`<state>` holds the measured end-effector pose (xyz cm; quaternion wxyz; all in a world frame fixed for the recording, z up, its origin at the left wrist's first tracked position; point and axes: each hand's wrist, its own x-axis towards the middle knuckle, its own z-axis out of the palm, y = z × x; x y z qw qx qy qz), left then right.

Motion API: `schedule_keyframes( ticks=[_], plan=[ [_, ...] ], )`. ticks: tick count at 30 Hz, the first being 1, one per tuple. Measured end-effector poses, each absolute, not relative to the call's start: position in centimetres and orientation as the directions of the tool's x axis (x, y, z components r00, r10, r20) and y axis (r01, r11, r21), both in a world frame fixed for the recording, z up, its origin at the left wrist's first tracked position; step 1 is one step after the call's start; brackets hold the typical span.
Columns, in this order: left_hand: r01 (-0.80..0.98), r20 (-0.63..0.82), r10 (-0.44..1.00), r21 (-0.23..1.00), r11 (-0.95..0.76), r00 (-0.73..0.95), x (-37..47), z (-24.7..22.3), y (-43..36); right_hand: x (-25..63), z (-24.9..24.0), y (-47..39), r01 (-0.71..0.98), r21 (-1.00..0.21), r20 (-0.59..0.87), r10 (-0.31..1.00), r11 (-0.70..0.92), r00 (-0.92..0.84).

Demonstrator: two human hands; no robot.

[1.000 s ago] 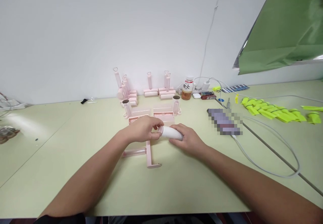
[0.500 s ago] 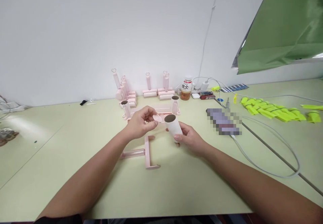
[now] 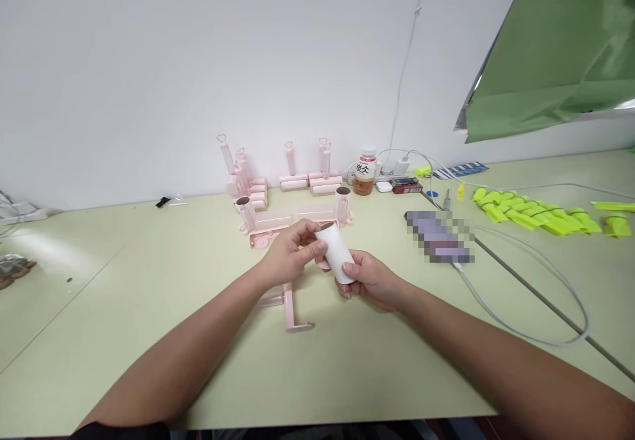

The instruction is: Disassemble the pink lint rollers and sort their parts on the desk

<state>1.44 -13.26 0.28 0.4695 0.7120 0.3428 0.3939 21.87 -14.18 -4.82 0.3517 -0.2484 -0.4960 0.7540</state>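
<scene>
A white lint roller refill (image 3: pixel 338 255) with a brown cardboard core is tilted between my hands, its open end up and to the left. My right hand (image 3: pixel 374 280) is closed around its lower part. My left hand (image 3: pixel 292 255) is closed on its upper end, thumb on the near side and fingers by the rim. A bit of pink (image 3: pixel 323 264) shows below the left thumb; the disc seen earlier is otherwise hidden. Under my left hand, a pink lint roller frame (image 3: pixel 290 311) with a clear handle lies on the table, partly covered.
Several pink lint rollers (image 3: pixel 294 182) stand by the wall. Nearer are two upright refill rolls (image 3: pixel 342 205) and a pink tray-like part (image 3: pixel 262 238). To the right are a bottle (image 3: pixel 364 174), a blurred phone (image 3: pixel 439 236) with a white cable, and yellow-green strips (image 3: pixel 538 214).
My left hand has moved right from beside the roll onto its upper end. The pink disc it pinched is now mostly out of sight. The roll has tilted further left.
</scene>
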Motion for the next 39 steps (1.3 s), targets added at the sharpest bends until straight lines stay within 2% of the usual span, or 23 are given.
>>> schedule_keyframes(
  ticks=[7, 12, 31, 39],
  plan=[
    [0.028, 0.227, 0.924, 0.968, -0.247, 0.308, 0.9, 0.6, -12.2, 22.1, -4.2, -14.2, -0.411, -0.868, 0.041, 0.783, -0.28, -0.621],
    [0.036, 0.222, 0.934, 0.97, -0.241, 0.281, 0.5, 0.9, -11.8, 22.0, -4.2, -14.1, -0.383, -0.886, 0.019, 0.806, -0.261, -0.592],
    [0.002, 0.28, 0.898, 0.955, -0.298, 0.34, 0.0, 0.9, -11.5, 22.1, -4.5, -13.8, -0.362, -0.902, 0.028, 0.805, -0.235, -0.592],
    [0.007, 0.293, 0.887, 0.949, -0.316, 0.356, 0.1, 0.7, -11.6, 22.2, -4.6, -13.9, -0.445, -0.855, 0.048, 0.812, -0.268, -0.582]
  ],
)
